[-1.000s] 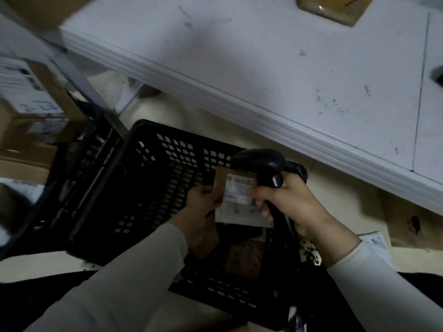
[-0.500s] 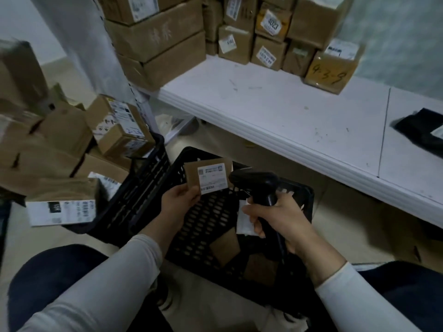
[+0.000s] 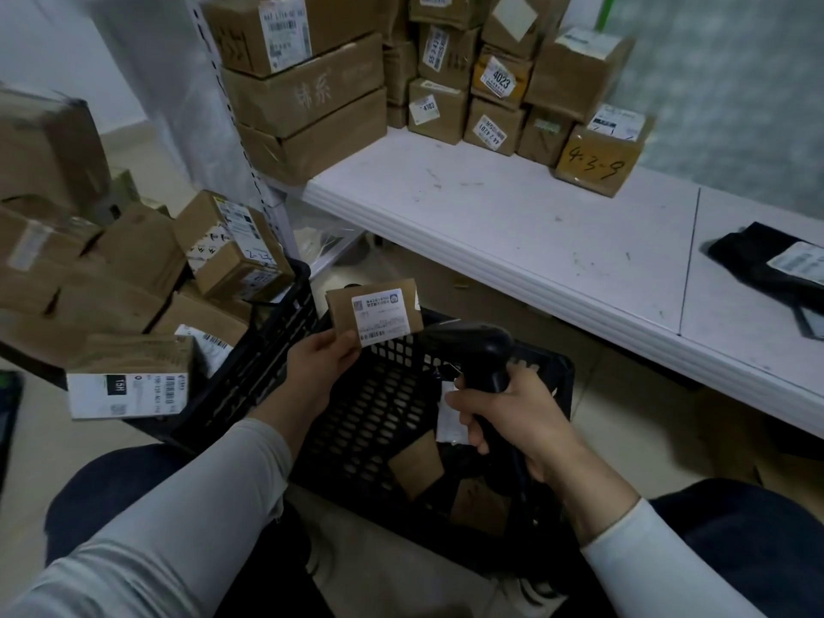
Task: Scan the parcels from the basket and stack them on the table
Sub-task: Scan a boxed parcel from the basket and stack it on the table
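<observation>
The left hand (image 3: 321, 363) pinches a small brown parcel (image 3: 374, 314) by its lower edge, white label facing up, over the far rim of the black basket (image 3: 365, 421). At 4 o'clock from it, the right hand (image 3: 512, 417) grips a black scanner (image 3: 481, 350), its head just beside the parcel. Brown packets (image 3: 417, 466) lie in the basket. The white table (image 3: 535, 234) runs from 12 to 3 o'clock, with stacked boxes (image 3: 490, 73) at 12 and a black bag (image 3: 776, 269) at 3.
</observation>
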The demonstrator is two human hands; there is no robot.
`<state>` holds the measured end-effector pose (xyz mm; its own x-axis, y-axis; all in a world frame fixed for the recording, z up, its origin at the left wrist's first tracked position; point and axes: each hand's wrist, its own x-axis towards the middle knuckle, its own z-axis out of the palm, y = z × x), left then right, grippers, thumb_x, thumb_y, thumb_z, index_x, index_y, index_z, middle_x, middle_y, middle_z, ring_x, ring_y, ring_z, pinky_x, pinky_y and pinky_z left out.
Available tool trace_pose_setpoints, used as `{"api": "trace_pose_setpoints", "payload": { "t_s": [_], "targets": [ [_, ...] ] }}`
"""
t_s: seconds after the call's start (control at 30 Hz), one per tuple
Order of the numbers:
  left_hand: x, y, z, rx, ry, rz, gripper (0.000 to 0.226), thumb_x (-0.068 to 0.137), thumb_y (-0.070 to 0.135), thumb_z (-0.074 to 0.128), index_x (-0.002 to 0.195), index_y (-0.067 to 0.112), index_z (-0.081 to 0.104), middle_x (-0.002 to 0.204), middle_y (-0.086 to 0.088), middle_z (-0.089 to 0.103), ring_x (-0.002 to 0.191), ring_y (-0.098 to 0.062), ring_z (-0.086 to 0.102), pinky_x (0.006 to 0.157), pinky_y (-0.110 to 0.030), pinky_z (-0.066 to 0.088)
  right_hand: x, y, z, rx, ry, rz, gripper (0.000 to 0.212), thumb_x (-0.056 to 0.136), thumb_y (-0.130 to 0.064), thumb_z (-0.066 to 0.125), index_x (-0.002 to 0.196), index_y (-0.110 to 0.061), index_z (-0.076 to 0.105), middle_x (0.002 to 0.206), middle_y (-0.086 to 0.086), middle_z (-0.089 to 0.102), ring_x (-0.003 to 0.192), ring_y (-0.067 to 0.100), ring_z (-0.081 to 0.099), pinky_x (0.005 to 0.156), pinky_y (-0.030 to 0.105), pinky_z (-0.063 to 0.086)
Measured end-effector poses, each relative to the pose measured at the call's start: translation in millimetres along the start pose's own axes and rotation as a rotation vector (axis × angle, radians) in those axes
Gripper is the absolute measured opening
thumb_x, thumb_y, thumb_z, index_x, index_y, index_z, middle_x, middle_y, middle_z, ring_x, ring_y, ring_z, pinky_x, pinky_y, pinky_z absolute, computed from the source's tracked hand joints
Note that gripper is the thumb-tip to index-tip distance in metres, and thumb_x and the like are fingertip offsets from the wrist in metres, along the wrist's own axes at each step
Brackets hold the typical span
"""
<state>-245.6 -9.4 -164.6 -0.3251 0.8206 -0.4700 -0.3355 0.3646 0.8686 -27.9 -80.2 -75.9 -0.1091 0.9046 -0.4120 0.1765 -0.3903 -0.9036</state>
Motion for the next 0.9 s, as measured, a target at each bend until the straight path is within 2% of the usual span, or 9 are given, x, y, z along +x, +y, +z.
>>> {"api": "trace_pose_setpoints", "payload": {
  "t_s": [0.13, 0.27, 0.43, 0.63, 0.8, 0.9],
  "targets": [
    [-0.6, 2.0, 0.8, -0.015, -0.024, 0.008, 0.030, 0.091, 0.004, 0.060, 0.118, -0.007, 0.058, 0.108, -0.017, 0.066, 0.090, -0.019, 0.065, 0.086, -0.028, 0.052, -1.1, 1.1, 1.8, 0.009, -0.009, -0.002, 0.009, 0.083, -0.003, 0.068, 0.085, -0.002, 0.059, 0.053, 0.008, 0.056, 0.042, 0.022, 0.047, 0.042, 0.029, 0.039],
    [-1.0, 4.5, 3.8, -0.037, -0.046, 0.004, 0.023, 0.090, 0.003, 0.061, 0.111, -0.006, 0.061, 0.102, -0.015, 0.068, 0.092, -0.019, 0.066, 0.091, -0.030, 0.052, -1.7, 2.6, 5.1, 0.021, -0.011, 0.015, 0.009, 0.083, -0.004, 0.069, 0.081, -0.004, 0.059, 0.054, 0.009, 0.056, 0.042, 0.021, 0.047, 0.042, 0.029, 0.037],
    [-1.8, 5.5, 5.6, -0.047, -0.079, 0.021, 0.007, 0.086, 0.000, 0.064, 0.090, 0.004, 0.067, 0.095, -0.011, 0.070, 0.090, -0.017, 0.066, 0.080, -0.024, 0.055, -3.3, 4.7, 5.3, 0.020, -0.015, 0.013, 0.011, 0.083, -0.005, 0.069, 0.079, -0.005, 0.059, 0.053, 0.008, 0.056, 0.040, 0.019, 0.047, 0.042, 0.027, 0.037],
    [1.5, 5.1, 5.6, -0.020, -0.064, 0.033, 0.012, 0.088, 0.001, 0.062, 0.099, -0.001, 0.065, 0.100, -0.013, 0.069, 0.098, -0.023, 0.065, 0.090, -0.030, 0.052, -3.1, 5.4, 4.8, 0.030, -0.014, -0.001, 0.011, 0.083, -0.006, 0.069, 0.078, -0.005, 0.059, 0.054, 0.009, 0.056, 0.039, 0.020, 0.046, 0.042, 0.027, 0.037],
    [0.6, 7.4, 7.5, -0.010, -0.049, 0.029, 0.021, 0.090, 0.002, 0.060, 0.109, -0.006, 0.062, 0.097, -0.012, 0.068, 0.092, -0.020, 0.065, 0.094, -0.034, 0.050, -3.5, 3.9, 3.8, 0.030, -0.024, 0.001, 0.011, 0.083, -0.008, 0.070, 0.079, -0.005, 0.060, 0.056, 0.010, 0.057, 0.040, 0.020, 0.047, 0.042, 0.027, 0.038],
    [-2.2, 10.2, 9.0, -0.010, -0.034, 0.029, 0.017, 0.090, 0.002, 0.061, 0.105, -0.005, 0.063, 0.093, -0.009, 0.068, 0.088, -0.018, 0.065, 0.090, -0.033, 0.051, -3.4, 3.0, 2.9, 0.032, -0.027, -0.007, 0.010, 0.083, -0.009, 0.071, 0.080, -0.005, 0.061, 0.057, 0.010, 0.058, 0.042, 0.020, 0.048, 0.043, 0.028, 0.039]
  ]
}}
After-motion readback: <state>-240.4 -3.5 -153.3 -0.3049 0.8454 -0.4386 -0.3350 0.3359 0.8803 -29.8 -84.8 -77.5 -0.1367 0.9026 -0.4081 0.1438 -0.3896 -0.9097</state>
